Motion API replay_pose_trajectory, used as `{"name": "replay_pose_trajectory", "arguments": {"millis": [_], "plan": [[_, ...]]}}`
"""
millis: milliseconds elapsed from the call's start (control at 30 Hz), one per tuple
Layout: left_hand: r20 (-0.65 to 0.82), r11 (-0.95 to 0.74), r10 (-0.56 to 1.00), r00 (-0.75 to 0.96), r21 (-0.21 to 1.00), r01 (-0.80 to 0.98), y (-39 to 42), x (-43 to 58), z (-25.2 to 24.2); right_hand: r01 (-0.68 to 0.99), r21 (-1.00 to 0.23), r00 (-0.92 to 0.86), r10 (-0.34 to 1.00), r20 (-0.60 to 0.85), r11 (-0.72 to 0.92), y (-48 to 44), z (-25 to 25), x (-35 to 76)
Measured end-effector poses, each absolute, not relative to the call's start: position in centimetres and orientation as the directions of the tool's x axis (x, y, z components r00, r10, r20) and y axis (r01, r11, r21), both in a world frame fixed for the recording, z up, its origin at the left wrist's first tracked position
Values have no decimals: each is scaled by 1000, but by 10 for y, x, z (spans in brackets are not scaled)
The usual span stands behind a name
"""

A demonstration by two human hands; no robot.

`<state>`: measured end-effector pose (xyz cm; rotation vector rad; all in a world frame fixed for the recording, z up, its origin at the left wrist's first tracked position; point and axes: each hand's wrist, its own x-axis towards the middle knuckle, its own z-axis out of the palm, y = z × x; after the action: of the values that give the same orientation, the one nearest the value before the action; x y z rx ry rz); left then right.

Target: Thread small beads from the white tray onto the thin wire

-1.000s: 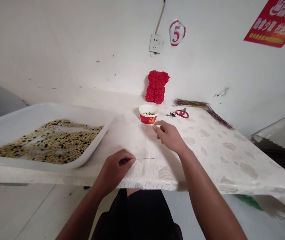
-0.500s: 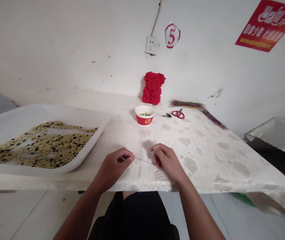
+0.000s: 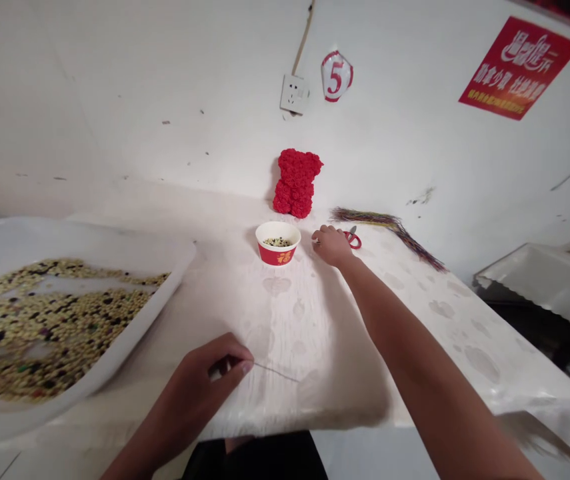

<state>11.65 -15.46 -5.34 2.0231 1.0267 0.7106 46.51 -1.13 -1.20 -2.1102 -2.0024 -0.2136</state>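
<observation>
Near the table's front edge, my left hand (image 3: 225, 377) pinches a thin dark wire (image 3: 275, 372), which runs rightward and slightly nearer across the white patterned plastic tablecloth (image 3: 409, 293). Farther off, my curled right hand (image 3: 332, 245) sits just left of red-handled scissors (image 3: 353, 239), beside a red-and-white paper bowl (image 3: 278, 245); I cannot tell whether it grips anything.

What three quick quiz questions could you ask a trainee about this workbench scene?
1. Which hand pinches the thin wire?
2. True or false: the red paper bowl stands inside the white tray.
3. Fill in the blank: the sign above the red rose bear shows the number ___.

Key: 1. The left hand. 2. False. 3. 5.
</observation>
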Motion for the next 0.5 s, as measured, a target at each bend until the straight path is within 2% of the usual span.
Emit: {"name": "replay_pose_trajectory", "arguments": {"millis": [100, 233, 400, 500], "plan": [[155, -410, 828, 539, 823, 393, -152, 115, -56, 999, 42, 18, 974, 226, -28, 12, -18, 465], [184, -432, 811, 555, 829, 356, -150, 115, -57, 996, 84, 21, 980, 200, -39, 31, -28, 471], [175, -424, 807, 564, 836, 347, -147, 116, -56, 998, 23, 52, 977, 208, -59, 42, -36, 482], [151, -413, 807, 570, 836, 363, -146, 114, -58, 998, -55, 49, 962, 268, -36, 43, -33, 483]]}}
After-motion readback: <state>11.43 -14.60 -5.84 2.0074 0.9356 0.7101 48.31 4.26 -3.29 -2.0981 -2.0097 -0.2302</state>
